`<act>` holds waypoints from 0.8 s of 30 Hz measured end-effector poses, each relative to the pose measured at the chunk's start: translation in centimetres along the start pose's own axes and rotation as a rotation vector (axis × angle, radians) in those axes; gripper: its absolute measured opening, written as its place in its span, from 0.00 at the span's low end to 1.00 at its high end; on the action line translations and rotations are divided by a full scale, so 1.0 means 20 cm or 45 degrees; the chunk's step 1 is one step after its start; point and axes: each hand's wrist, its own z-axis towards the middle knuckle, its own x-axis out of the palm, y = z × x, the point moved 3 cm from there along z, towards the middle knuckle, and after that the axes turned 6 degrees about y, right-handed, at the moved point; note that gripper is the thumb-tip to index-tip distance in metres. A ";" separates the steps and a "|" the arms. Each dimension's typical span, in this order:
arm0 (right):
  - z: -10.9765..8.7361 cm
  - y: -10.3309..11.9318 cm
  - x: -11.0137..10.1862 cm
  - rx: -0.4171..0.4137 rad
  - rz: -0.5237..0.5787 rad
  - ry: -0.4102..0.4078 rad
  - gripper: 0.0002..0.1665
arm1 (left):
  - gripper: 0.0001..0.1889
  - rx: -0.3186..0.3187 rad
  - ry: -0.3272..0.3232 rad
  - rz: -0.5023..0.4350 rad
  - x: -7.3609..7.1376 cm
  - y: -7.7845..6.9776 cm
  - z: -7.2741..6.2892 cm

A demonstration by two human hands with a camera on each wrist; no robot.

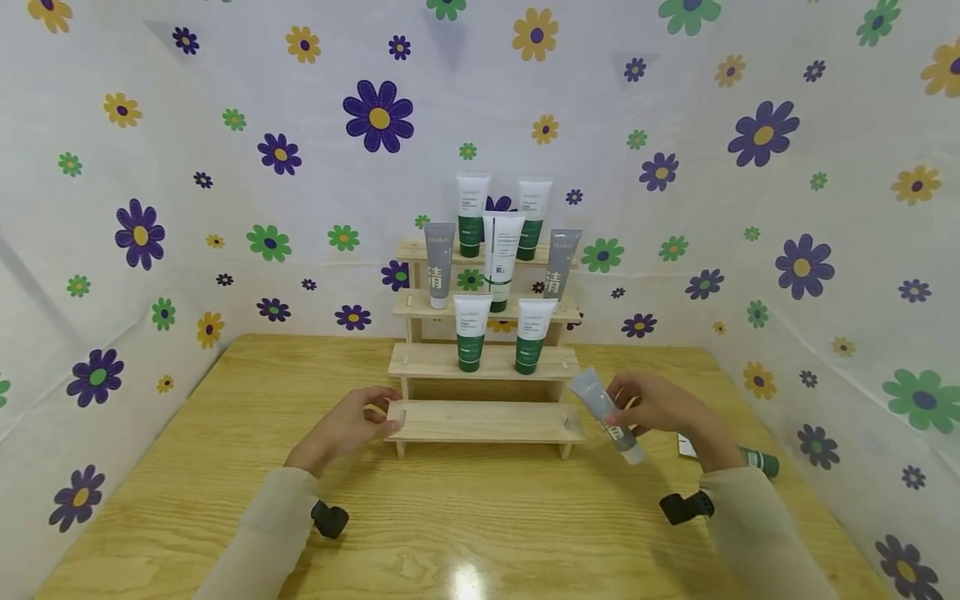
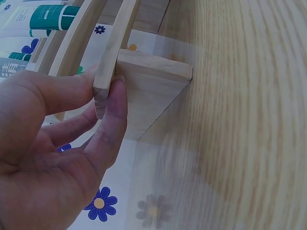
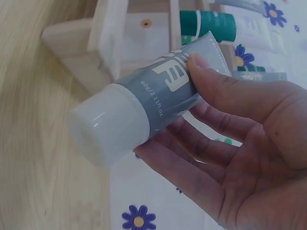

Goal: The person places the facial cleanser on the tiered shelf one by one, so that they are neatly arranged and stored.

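A pale wooden stepped rack (image 1: 480, 423) stands on the table. My left hand (image 1: 352, 425) pinches the left end of its lowest shelf, thumb above and fingers below, as the left wrist view shows. In my right hand (image 1: 652, 404) is a grey squeeze tube (image 3: 168, 81) with a white cap, gripped between thumb and fingers and tilted, cap end down, just right of the rack. White-and-green tubes (image 1: 470, 337) stand on the second shelf and the top one. The third shelf bears a larger white tube (image 1: 501, 258) between two grey tubes (image 1: 440, 262).
On the table behind my right wrist lies another white-and-green tube (image 1: 761, 461), partly hidden by the arm. Flower-printed white cloth (image 1: 300, 208) closes in the table (image 1: 450, 517) at the back and both sides.
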 end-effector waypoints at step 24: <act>0.17 0.28 0.13 -0.235 0.187 -0.273 0.22 | 0.23 -0.005 -0.008 -0.005 0.00 0.01 0.00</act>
